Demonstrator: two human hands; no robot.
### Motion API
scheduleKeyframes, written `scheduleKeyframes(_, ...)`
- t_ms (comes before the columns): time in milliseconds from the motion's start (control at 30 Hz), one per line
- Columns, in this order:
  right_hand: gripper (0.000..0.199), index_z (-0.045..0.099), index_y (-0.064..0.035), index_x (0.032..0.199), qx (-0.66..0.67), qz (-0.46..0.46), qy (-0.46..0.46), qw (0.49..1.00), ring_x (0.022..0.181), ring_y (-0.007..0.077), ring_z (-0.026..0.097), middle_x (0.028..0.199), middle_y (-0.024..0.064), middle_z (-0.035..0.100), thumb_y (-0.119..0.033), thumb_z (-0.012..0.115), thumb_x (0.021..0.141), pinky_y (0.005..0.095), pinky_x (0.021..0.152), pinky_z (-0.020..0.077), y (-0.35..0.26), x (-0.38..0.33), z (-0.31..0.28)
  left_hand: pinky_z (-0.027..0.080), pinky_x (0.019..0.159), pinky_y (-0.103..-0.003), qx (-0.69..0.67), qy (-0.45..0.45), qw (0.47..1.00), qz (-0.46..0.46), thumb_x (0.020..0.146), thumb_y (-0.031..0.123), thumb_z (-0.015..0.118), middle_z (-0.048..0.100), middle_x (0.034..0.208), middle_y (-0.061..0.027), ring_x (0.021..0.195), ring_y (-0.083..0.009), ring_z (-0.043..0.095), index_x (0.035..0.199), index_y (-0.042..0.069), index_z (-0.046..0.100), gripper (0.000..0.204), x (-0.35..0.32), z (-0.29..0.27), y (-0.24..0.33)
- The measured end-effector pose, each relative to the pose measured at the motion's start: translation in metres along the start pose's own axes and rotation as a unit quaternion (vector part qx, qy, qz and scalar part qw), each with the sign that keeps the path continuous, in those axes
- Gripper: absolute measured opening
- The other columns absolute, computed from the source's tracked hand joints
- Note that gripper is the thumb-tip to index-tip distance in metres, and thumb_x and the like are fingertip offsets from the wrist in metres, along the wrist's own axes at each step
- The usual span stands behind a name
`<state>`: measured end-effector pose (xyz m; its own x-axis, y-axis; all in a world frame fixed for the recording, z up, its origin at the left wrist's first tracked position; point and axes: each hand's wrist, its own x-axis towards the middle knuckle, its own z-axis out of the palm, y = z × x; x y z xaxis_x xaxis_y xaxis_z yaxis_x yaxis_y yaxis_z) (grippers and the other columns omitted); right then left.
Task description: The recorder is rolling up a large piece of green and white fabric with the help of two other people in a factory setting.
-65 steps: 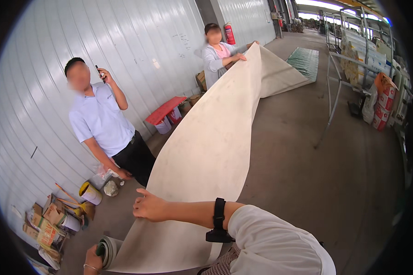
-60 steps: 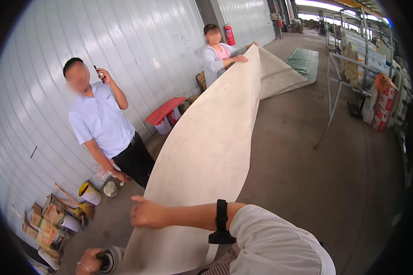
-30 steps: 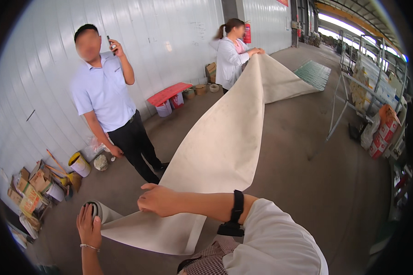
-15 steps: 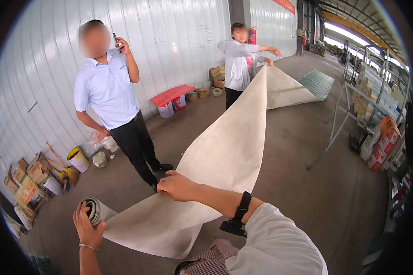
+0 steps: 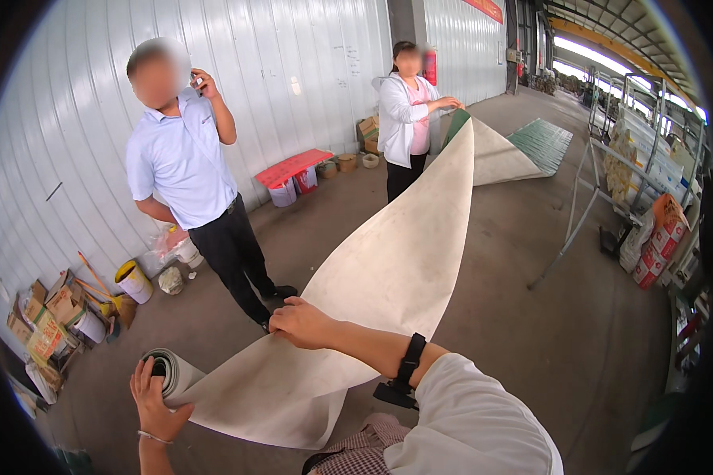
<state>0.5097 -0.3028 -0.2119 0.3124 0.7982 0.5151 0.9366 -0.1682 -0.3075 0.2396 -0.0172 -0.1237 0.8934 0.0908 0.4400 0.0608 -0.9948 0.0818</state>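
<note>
A long flexible sheet (image 5: 388, 261), off-white on one face and green on the other, stretches in a twist from my hands to a co-worker at the back. Its near end is wound into a roll (image 5: 185, 377). My left hand (image 5: 157, 405) wraps round the end of that roll, thumb and fingers on opposite sides. With fingers closed, my right hand (image 5: 303, 323) grips the sheet's upper edge a little farther along. At the far side the co-worker's hands (image 5: 449, 104) hold the sheet up, and beyond them its green part (image 5: 540, 141) slopes away.
Another person (image 5: 184, 158) stands at the left, holding a phone to the ear. Boxes (image 5: 65, 301), a yellow bucket (image 5: 134, 280) and a red board over pails (image 5: 295, 166) line the metal wall. A metal frame (image 5: 586, 190) and red-and-white bags (image 5: 660, 252) stand at the right.
The co-worker has turned and brought both hands onto the sheet, whose raised peak moved slightly right and now shows a green corner. My hands keep their grips; the roll sits slightly lower in view.
</note>
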Motion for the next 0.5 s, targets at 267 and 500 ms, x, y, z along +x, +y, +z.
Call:
scheduleKeyframes(267,0.008,0.059,-0.0104,0.092,-0.002,-0.009,0.038,0.999,0.094,0.0258,0.065,0.093,0.0064,0.065,-0.01,0.066,0.086,0.0464,0.102,0.041,0.002,-0.004,0.006,0.025,0.113,-0.059,0.008,0.011,1.0,-0.007,0.05,0.019,0.085,0.045,0.145,-0.0248,0.136,-0.0475,0.037,0.103,0.0,0.053,0.065,0.003,0.001,0.007)
scheduleKeyframes(500,0.009,0.059,-0.0105,0.09,-0.002,-0.001,0.058,0.998,0.092,0.0271,0.065,0.091,0.007,0.065,-0.01,0.066,0.085,0.0457,0.101,0.0413,0.008,-0.012,0.012,0.027,0.112,-0.059,0.008,0.038,0.999,-0.008,0.051,0.016,0.086,0.047,0.143,-0.0218,0.134,-0.047,0.039,0.102,0.0,0.054,0.062,0.006,0.01,0.008)
